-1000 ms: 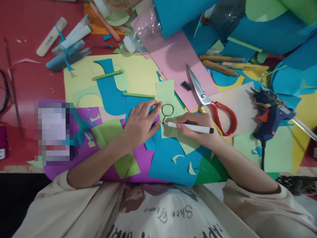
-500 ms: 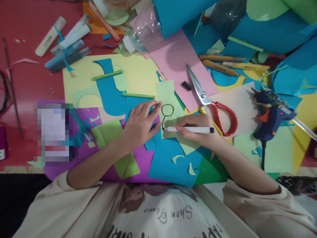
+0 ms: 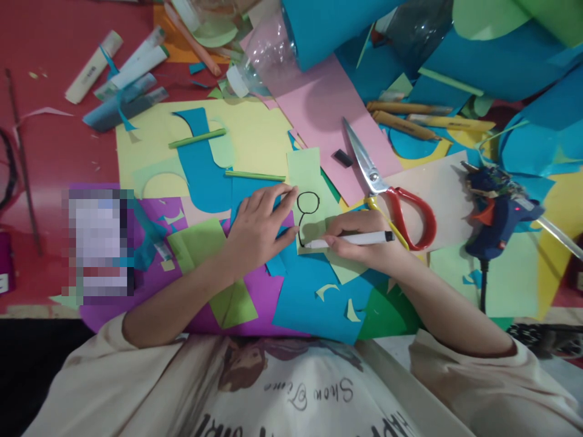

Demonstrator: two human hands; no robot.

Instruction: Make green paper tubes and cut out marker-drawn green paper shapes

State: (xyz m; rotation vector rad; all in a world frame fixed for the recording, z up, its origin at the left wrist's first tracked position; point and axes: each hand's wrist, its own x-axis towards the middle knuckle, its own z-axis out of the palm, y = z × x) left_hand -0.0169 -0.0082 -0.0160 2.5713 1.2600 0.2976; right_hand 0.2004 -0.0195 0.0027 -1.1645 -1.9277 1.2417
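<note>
A white marker (image 3: 359, 238) with a black end is gripped in my right hand (image 3: 364, 243), its tip touching a pale green paper strip (image 3: 304, 167). On the strip is a black drawn loop with a curved line running down from it to the tip. My left hand (image 3: 259, 227) lies with fingers spread, fingertips on the strip's left edge. A small black marker cap (image 3: 342, 158) rests above the strip. Beside my right hand lie open scissors (image 3: 373, 176) with one red and one yellow handle.
A blue glue gun (image 3: 494, 224) with a glue stick lies at the right. Plastic bottles (image 3: 264, 54) and blue paper (image 3: 337, 27) crowd the back. Several markers (image 3: 93, 67) are at the back left, near a blurred-out rectangular object (image 3: 98, 243). Coloured paper scraps cover the table.
The marker tip has moved slightly down the strip, and the black line is longer and curves at its lower end. My left hand has stayed in place.
</note>
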